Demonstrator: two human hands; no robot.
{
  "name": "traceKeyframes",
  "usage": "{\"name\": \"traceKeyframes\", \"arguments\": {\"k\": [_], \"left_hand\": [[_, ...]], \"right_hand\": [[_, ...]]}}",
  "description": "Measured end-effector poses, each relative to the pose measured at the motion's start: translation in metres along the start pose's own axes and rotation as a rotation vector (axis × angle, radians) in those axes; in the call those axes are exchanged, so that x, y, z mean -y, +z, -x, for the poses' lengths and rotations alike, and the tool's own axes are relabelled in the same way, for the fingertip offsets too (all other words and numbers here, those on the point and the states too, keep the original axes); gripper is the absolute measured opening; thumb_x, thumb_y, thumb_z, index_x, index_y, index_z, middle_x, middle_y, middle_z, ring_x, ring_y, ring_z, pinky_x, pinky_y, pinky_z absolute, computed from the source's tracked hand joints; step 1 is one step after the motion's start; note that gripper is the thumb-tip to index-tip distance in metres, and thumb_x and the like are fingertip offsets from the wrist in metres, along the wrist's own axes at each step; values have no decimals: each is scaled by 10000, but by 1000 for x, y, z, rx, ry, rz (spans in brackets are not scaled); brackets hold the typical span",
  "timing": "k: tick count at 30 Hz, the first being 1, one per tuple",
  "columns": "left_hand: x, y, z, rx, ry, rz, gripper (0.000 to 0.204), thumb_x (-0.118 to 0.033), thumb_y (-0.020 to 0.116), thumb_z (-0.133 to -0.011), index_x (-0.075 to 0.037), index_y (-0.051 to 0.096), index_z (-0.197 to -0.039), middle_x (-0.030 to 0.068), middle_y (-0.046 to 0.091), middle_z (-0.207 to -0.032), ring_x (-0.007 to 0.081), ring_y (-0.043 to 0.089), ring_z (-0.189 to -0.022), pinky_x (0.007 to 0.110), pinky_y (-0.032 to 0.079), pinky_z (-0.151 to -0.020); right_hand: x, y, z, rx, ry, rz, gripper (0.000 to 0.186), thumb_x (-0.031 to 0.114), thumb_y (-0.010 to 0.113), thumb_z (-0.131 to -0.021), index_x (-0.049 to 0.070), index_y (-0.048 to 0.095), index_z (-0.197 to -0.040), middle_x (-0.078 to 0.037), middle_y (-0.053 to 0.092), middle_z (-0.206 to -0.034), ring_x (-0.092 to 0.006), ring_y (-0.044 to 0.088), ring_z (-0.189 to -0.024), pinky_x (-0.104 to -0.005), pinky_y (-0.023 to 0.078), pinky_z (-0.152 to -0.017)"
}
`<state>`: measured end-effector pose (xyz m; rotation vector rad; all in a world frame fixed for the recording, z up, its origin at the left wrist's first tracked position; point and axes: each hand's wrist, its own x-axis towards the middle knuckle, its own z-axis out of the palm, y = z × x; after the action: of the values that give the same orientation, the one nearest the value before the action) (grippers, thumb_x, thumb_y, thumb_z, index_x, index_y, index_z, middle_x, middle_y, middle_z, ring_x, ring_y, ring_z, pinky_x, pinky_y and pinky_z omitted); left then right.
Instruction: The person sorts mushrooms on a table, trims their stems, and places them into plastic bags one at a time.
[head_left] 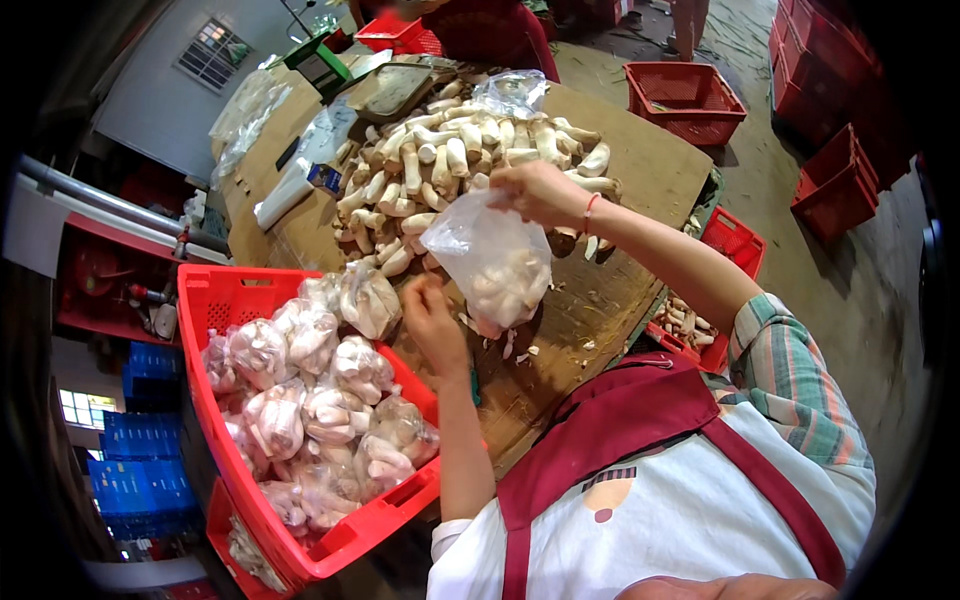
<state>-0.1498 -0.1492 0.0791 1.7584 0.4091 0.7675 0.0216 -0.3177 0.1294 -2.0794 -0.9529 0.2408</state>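
Over the table's near part, my right hand (538,193) pinches the gathered top of a clear plastic bag (490,245) and lets it hang. Pale mushrooms fill the bag's lower end. To its left, my left hand (432,318) is curled closed beside the bag, near the crate's corner; what its fingers hold, if anything, is hidden. Behind both hands a large heap of thick-stemmed king oyster mushrooms (440,160) covers the table. At the left, a red crate (330,562) holds many bagged mushrooms (315,400), with one bag (368,303) at its far corner, close to my left hand.
Mushroom scraps litter the wooden table (560,355). A scale (397,90), a green box (318,65) and a plastic roll (285,192) lie at the back left. Red baskets (685,100) stand on the floor at right. Another person (490,30) is across the table.
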Motion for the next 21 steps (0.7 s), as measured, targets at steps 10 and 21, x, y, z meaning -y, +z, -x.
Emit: {"name": "traceKeyframes", "arguments": {"k": [10,21], "left_hand": [[99,35,99,349,516,-843,651,-256,705,-800,-139,406,-1367,150,373,-1378,359,329,-1294,510,253,-1057],[117,25,73,401,453,-959,783,-242,768,-707,-131,383,-1380,103,361,-1421,328,297,-1334,505,212,-1091]], "right_hand": [[-16,-35,-12,-245,138,-494,440,192,696,-847,-68,578,-1183,-87,689,-841,-99,628,-617,-241,532,-560],[-154,-146,93,-743,232,-801,245,307,616,-916,83,646,-1012,-10,658,-863,-72,576,-689,-209,500,-630]]}}
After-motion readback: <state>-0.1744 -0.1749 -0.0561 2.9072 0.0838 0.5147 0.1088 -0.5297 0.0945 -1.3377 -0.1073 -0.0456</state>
